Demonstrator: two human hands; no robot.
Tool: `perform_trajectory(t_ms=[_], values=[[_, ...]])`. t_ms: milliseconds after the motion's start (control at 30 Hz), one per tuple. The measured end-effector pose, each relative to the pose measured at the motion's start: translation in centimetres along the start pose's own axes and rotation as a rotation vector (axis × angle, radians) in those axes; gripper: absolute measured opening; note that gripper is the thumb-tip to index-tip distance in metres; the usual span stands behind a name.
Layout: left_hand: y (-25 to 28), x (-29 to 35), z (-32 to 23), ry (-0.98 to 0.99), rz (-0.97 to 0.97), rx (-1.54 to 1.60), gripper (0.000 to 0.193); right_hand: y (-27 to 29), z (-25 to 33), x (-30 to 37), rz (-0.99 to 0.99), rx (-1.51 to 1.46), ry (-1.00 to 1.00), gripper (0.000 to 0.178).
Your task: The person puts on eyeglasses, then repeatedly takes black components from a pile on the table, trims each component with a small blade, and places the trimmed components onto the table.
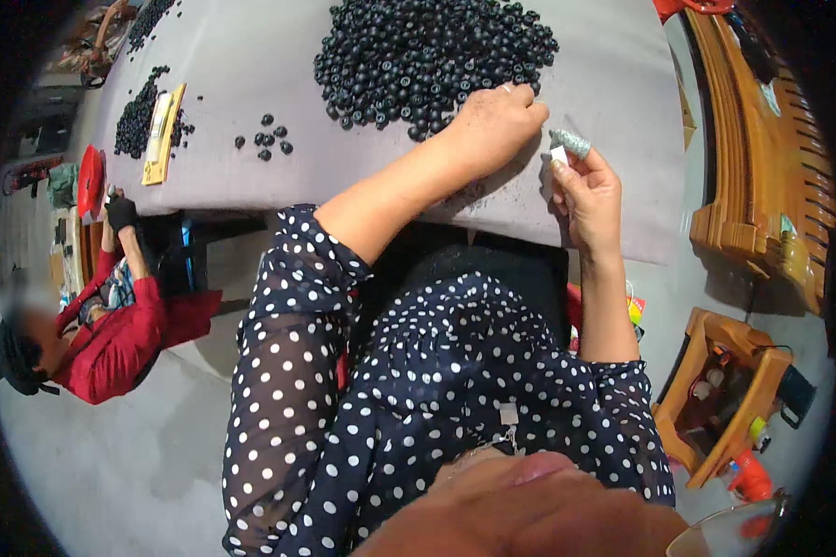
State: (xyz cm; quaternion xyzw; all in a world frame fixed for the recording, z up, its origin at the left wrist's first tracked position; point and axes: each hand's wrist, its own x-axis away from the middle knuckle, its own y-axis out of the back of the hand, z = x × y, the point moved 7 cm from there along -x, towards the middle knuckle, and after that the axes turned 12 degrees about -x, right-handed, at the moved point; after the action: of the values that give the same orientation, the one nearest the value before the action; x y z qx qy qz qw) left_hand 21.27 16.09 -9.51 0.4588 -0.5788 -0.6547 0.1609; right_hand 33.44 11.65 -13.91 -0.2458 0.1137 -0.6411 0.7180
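A large heap of small round black pieces (427, 56), many with a ring-shaped hollow, covers the far middle of the grey-covered table (251, 186). My left hand (500, 125) is at the heap's near right edge, its fingers curled together; what they hold, if anything, is hidden. To its right, my right hand (593, 200) is closed, pinching a small white block (558, 155) between thumb and fingers. Silvery grey wrapping (571, 141) covers one of that hand's fingertips. Dark crumbs (469, 195) lie on the cloth below my left hand.
Several loose black pieces (265, 139) lie left of the heap. Farther left, a yellow strip-shaped package (163, 135) rests beside smaller dark piles (137, 116). A person in red (121, 343) sits at the left. Wooden furniture (762, 158) and a wooden stool-like frame (715, 399) stand right.
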Motion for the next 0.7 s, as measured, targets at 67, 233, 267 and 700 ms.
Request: perform_trajectory(t_ms=[67,233,267,700], values=[[0.8,1.3,0.1,0.047,0.008,0.024,0.017,-0.4,0.3,0.3,-0.029,0.012,0.010,0.027],[0.2,9.5,1.9,0.985,-0.006,1.724,0.013,-3.0,-0.2,1.3,0.101,-0.003,-0.046,0.039],[0.3,10.9,1.6,1.085,-0.061,1.959,0.014,-4.0,-0.6,1.7,0.182,-0.014,-0.090,0.043],[1.0,15.5,0.5,1.129,-0.050,2.096,0.020,-9.1,-4.0,2.8,0.424,0.071,-0.274,0.037]])
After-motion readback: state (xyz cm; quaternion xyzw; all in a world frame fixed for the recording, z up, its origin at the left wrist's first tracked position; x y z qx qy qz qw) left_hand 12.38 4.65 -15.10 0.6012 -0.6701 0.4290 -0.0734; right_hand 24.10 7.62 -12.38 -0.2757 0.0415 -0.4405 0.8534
